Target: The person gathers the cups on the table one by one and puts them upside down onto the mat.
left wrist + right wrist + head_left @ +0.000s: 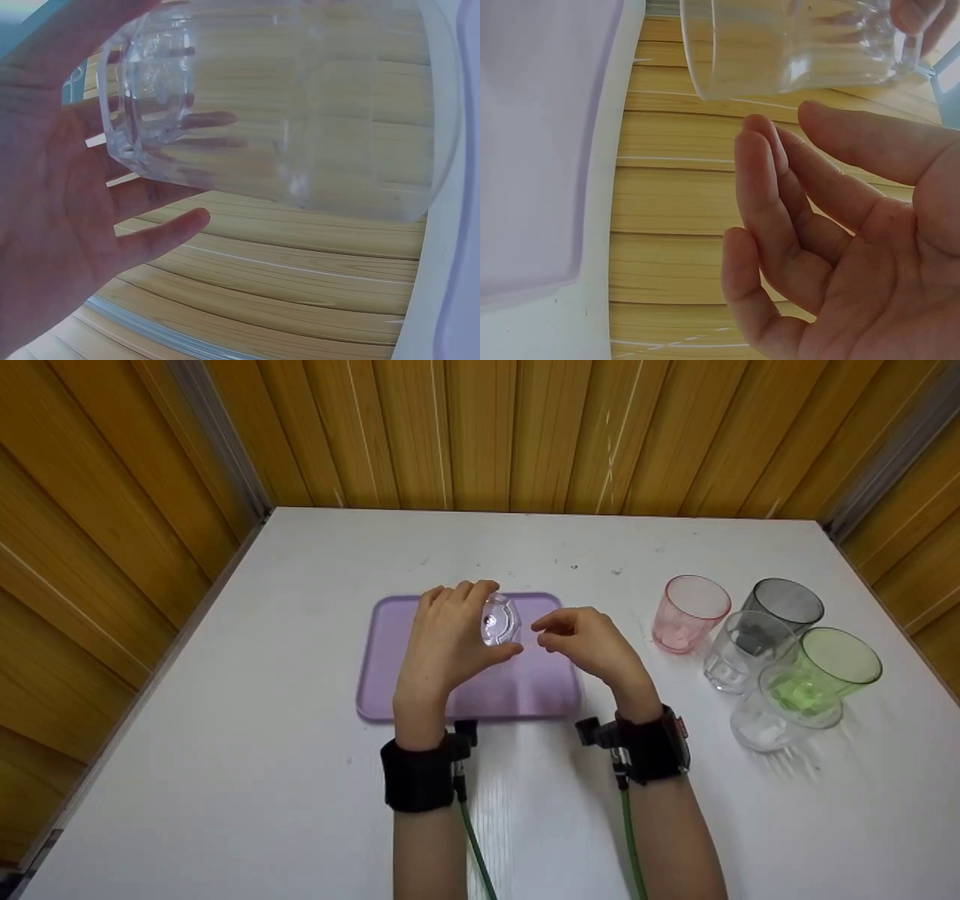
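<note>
My left hand (pixel 446 645) holds a clear drinking glass (pixel 501 619) above the purple tray (pixel 517 682), with thumb and fingers around its base end. The glass is upside down: in the left wrist view its base lies near the palm and its wide mouth faces the tray. Just to the right, my right hand (pixel 596 643) hovers with fingers loosely bent and nothing in them. In the right wrist view a gap shows between those fingertips (pixel 756 161) and the wall of the glass.
On the right of the white table (pixel 262 660) stand a pink glass (pixel 679 622), a grey glass (pixel 787 600), a green glass (pixel 844 660) and clear glasses (pixel 772 727), grouped closely and overlapping in view. Wood-patterned walls (pixel 480 435) enclose the back and sides. Green cables (pixel 476 840) trail from the wrist cameras.
</note>
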